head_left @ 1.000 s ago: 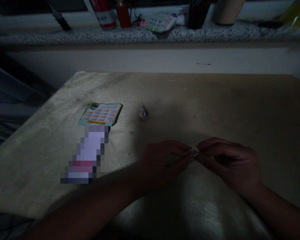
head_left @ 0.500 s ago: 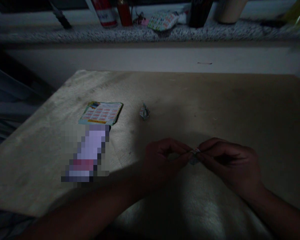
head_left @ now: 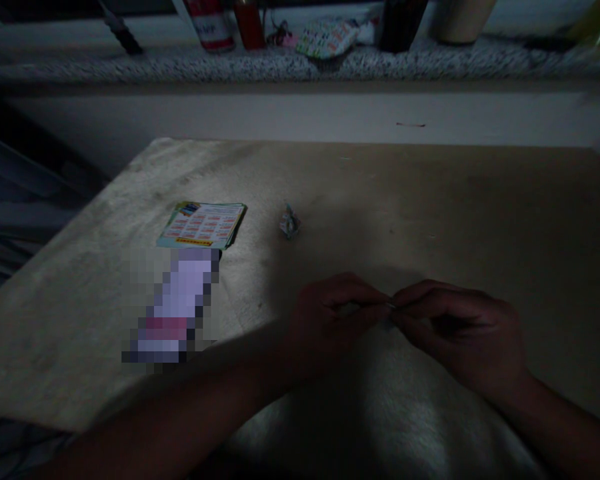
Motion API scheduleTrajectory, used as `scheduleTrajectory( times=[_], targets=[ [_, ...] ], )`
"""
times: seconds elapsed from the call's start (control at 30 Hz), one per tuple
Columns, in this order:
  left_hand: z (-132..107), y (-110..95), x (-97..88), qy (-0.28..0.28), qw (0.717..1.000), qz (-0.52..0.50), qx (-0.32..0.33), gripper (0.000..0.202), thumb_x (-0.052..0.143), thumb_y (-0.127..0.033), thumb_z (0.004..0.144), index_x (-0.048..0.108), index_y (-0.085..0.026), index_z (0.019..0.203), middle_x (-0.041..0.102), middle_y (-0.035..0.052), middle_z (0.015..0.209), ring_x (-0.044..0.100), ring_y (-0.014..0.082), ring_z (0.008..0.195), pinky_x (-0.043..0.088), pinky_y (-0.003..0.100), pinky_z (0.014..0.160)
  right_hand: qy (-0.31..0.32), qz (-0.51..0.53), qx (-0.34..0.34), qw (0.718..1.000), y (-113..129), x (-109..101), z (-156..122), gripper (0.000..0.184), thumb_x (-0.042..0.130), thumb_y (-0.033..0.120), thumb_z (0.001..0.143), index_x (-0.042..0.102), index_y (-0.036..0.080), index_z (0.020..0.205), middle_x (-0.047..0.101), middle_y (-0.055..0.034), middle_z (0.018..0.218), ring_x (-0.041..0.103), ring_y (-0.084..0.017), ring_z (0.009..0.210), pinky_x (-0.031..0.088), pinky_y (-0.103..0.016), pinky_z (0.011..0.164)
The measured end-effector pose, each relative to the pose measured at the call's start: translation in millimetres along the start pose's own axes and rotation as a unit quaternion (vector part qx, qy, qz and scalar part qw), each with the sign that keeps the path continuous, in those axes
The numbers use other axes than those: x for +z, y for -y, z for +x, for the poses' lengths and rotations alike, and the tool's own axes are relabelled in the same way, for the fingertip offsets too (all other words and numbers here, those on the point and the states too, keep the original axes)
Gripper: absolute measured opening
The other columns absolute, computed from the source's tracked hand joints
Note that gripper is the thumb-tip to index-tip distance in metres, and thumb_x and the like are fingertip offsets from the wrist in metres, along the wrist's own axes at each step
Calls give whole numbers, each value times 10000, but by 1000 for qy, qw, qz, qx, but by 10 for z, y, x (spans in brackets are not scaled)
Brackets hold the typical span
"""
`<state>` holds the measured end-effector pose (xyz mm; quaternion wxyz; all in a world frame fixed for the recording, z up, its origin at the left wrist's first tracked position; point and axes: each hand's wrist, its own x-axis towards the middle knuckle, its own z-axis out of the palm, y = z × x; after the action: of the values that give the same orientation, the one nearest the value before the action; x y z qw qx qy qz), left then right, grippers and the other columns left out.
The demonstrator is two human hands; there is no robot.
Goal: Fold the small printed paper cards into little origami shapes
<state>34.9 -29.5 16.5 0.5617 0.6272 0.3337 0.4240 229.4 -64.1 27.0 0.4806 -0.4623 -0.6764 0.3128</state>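
At a dimly lit wooden table (head_left: 430, 200), seen from the head-worn camera, the person's left hand (head_left: 330, 320) and right hand (head_left: 460, 333) meet fingertip to fingertip low over the near part of the board. Both are pinched narrow, thumb against forefinger, on one tiny paper scrap (head_left: 391, 306). Only a pale sliver of it shows between the fingers, and its shape is too small and too dark to make out.

Farther back and to the left, well apart from the hands, a second small crumpled piece (head_left: 289, 221) lies loose on the table. Beyond it sits a stack of printed cards (head_left: 203, 225), with a blurred-out object (head_left: 175, 307) just in front of the stack. A speckled ledge (head_left: 280, 67) along the rear wall carries a red-and-white can (head_left: 207, 27), a patterned pouch (head_left: 327, 39) and several dark containers.

The hold looks precarious. The scrap is gripped only at the fingertips, so a slight slackening on either side could let it drop to the board or over the near edge. Pulling the two hands apart could tear it. The poor light adds to the risk, since its edges are hard to see. The left forearm lies close to the blurred-out object and could nudge it.
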Motion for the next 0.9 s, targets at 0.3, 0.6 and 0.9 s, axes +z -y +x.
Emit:
scheduleTrajectory(
  times=[0.3,0.6,0.9],
  targets=[
    [-1,-60,0,-47,999,10,6,38,777,-189,811,780,-177,847,730,25,809,679,114,736,535,208,682,-16,29,82,996,-7,62,19,179,823,149,728,755,244,863,776,22,745,732,-112,634,591,-155,595],
    [28,-43,-73,32,994,42,-95,153,729,-294,859,765,-165,934,760,36,850,700,139,782,534,225,709,39,26,98,994,34,38,45,49,763,169,793,776,211,771,758,18,638,693,-96,524,524,-127,479],
    [50,-100,-88,51,996,79,-7,118,684,-245,887,763,-159,873,726,42,792,675,139,755,508,234,703,36,68,136,988,29,19,45,25,784,206,781,784,201,756,746,-8,619,690,-121,525,534,-163,473]
  ],
)
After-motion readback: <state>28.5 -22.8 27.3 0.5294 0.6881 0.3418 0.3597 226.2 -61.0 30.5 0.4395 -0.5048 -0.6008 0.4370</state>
